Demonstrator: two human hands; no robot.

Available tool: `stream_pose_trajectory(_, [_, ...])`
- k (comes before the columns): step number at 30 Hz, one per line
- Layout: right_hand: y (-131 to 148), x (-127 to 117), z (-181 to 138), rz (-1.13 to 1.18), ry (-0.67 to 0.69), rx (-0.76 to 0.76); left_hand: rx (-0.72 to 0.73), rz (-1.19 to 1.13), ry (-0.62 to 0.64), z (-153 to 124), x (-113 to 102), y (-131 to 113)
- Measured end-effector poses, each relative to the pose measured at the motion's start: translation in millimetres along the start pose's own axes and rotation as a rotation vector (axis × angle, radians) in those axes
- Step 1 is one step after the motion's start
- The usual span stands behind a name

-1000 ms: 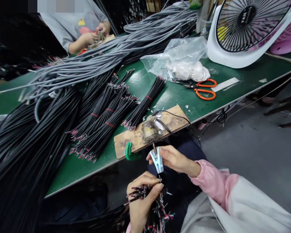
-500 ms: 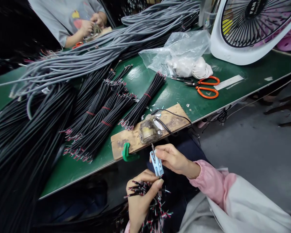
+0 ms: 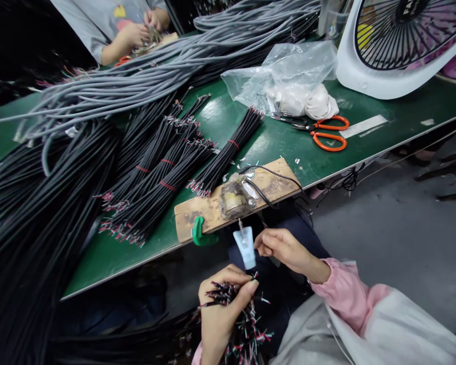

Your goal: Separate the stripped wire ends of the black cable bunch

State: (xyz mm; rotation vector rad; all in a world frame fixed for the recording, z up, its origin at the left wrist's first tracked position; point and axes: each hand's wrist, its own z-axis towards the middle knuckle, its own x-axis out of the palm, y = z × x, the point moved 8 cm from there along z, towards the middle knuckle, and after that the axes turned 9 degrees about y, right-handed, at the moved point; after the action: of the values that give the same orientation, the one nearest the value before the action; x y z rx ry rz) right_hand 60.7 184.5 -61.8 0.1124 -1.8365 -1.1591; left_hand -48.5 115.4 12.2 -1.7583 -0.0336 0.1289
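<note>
My left hand (image 3: 226, 304) is closed around a bundle of thin black cables (image 3: 247, 329) with stripped red, white and dark wire ends. One cable end sticks up between thumb and forefinger, just below a light blue clip (image 3: 245, 248). The clip is smeared by motion and hangs on the thin metal shaft of a small, grimy motor (image 3: 233, 199). To the right of the clip, apart from it, is my right hand (image 3: 283, 249), its fingers curled together with nothing visible in them.
A green clamp (image 3: 200, 232) grips the wooden board (image 3: 188, 218) under the motor at the table edge. Tied black cable bundles (image 3: 228, 152), long grey cables (image 3: 137, 81), orange-handled scissors (image 3: 329, 133), a plastic bag (image 3: 285, 66) and a fan (image 3: 387, 83) lie around. A co-worker's hands (image 3: 140, 33) work opposite.
My right hand has let go of the blue clip and moved a little right. The clip, sharp before, is now blurred. My left hand keeps the cables in nearly the same place.
</note>
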Motion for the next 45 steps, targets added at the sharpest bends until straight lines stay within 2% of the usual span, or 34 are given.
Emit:
stream_pose_trajectory(3, [5.2,-3.8,-12.1,-0.172,-0.036,0.007,-0.027,0.007,0.008,-4.8,1.7,3.0])
stream_pose_trajectory(7, [8.3,3.3,-22.2,-0.294,-0.002,0.006,-0.086,-0.009,0.053,-13.1,6.0,13.2])
stream_pose_trajectory(11, [23.6,16.3,-27.2,-0.463,0.047,-0.113,-0.198,-0.113,0.074,-22.6,12.2,36.3])
stream_pose_trajectory(14, [35.0,33.6,-28.2,-0.573,0.164,-0.208,-0.269,-0.132,0.077,-25.5,20.0,51.5])
stream_pose_trajectory(16, [37.2,46.7,-28.6,-0.629,0.28,-0.236,-0.262,-0.128,0.058,-25.2,23.5,56.1])
stream_pose_trajectory(18, [37.7,53.5,-29.2,-0.689,0.326,-0.243,-0.252,-0.125,0.036,-26.3,25.4,60.5])
stream_pose_trajectory(22, [38.3,46.9,-32.0,-0.755,0.203,-0.244,-0.245,-0.239,-0.004,-35.1,25.0,69.8])
stream_pose_trajectory(26, [24.8,35.4,-37.2,-0.605,0.123,-0.183,-0.166,-0.398,-0.043,-41.7,24.7,62.3])
stream_pose_trajectory(30, [9.6,26.2,-42.1,-0.484,0.069,-0.124,-0.147,-0.437,-0.039,-42.6,26.6,55.7])
stream_pose_trajectory(35, [23.7,30.6,-50.1,-0.572,0.078,-0.254,-0.185,-0.387,0.002,-43.5,26.8,63.8])
stream_pose_trajectory(40, [43.2,43.8,-57.8,-0.739,0.078,-0.385,-0.191,-0.345,-0.086,-45.9,24.5,62.4])
stream_pose_trajectory(45, [44.7,48.1,-61.4,-0.869,0.053,-0.41,-0.174,-0.373,-0.12,-46.9,27.3,55.8])
